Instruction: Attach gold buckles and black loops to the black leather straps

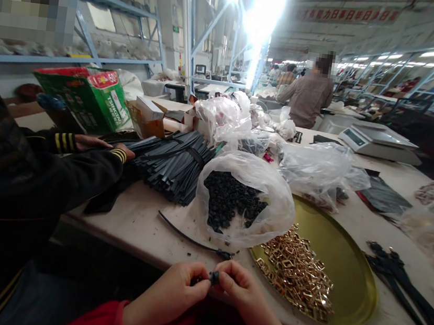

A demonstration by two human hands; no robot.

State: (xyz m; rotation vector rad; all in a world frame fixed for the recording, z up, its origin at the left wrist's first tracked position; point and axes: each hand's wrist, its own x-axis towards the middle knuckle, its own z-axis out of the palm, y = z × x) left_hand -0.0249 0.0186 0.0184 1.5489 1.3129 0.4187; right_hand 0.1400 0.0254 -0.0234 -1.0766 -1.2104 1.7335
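My left hand [175, 292] and my right hand [242, 292] meet at the table's near edge, both pinched on one small black part [213, 277] held between the fingertips. A thin black strap [192, 238] lies on the table just beyond them. Behind it an open clear bag of small black loops [232, 198] stands. To the right a gold round tray [343, 262] holds a heap of gold metal buckles [298, 272].
A co-worker in a dark sleeve [41, 178] sits at my left, hands at a pile of black straps [173, 165]. Other plastic bags [319, 170], a green box [86, 96], a scale [378, 140] and finished straps [404, 280] lie about. A person stands far behind.
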